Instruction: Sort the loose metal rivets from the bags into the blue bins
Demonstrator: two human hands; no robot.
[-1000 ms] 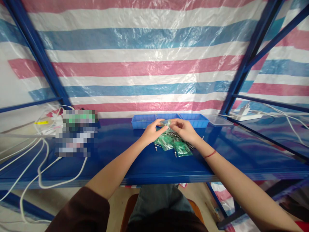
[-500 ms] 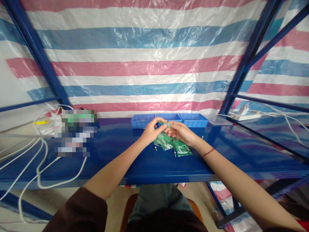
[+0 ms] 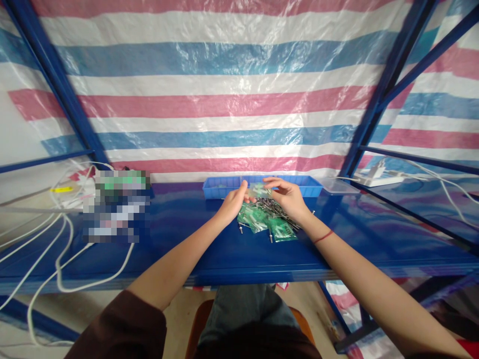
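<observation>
Above a pile on the blue table, a small clear plastic bag point(image 3: 258, 189) with a greenish tint is stretched between my two hands. My left hand point(image 3: 235, 201) grips its left edge, thumb up and fingers curled behind. At its right edge, my right hand point(image 3: 290, 198) pinches it between thumb and bent fingers. Small pale pieces seem to be in the bag, too blurred to name. Below lie green-printed plastic bags point(image 3: 283, 230) and a heap of thin metal screws or bolts point(image 3: 275, 207). A loose bolt point(image 3: 271, 237) sticks out at the heap's near side.
Blue plastic bins point(image 3: 220, 185) stand in a row behind the pile. A clear lid point(image 3: 340, 186) lies to their right, near a white power strip point(image 3: 385, 177). White cables point(image 3: 63, 249) trail over the table's left side. Blue metal posts point(image 3: 374, 114) frame the bench.
My hands have moved apart, with the small bag now spread between them. The metal heap beneath shows more. My right hand has turned, its fingers lifted.
</observation>
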